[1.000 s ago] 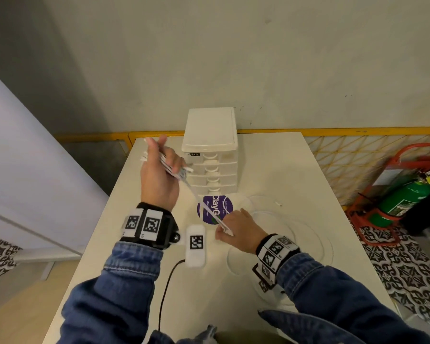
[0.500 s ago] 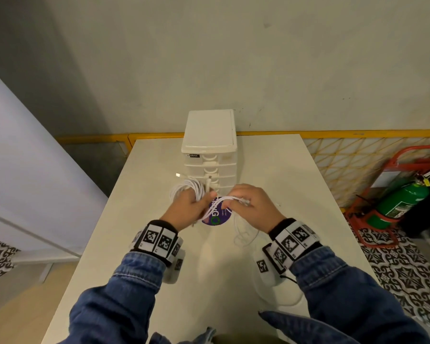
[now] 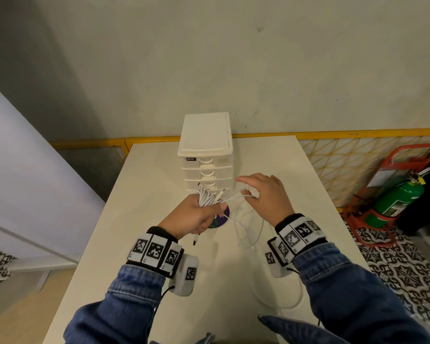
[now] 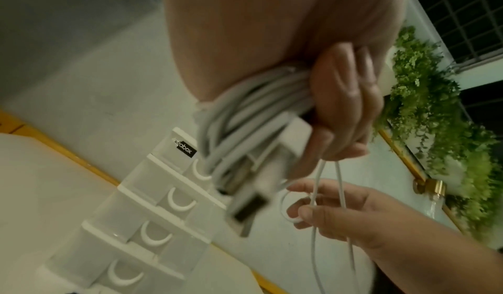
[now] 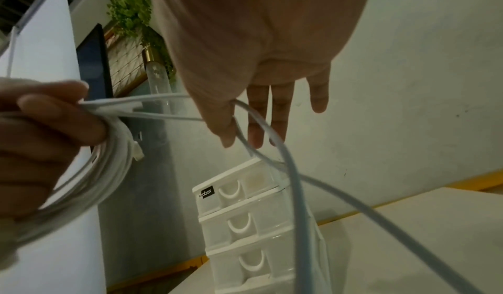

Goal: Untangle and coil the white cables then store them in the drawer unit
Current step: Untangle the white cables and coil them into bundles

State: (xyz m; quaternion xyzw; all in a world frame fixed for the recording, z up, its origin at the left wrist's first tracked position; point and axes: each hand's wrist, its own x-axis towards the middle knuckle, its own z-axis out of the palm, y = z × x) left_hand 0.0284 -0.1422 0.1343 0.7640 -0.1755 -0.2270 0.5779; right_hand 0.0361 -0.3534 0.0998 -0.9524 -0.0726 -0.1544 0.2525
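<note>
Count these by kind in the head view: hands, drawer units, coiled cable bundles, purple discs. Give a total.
Hands: 2 (left hand, right hand)
Drawer unit: 1
Coiled cable bundle: 1, gripped by the left hand
Purple disc: 1
Total: 5
The loose cable is left out because its strands are too tangled to count.

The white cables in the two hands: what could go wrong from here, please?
1. The loose strand crosses itself between the left hand and the right hand; pulling may tighten a knot.
2. A USB plug sticks out of the coiled bundle; the strand could catch on it.
3. More cable trails on the table and may drag against the closed drawer unit.
</note>
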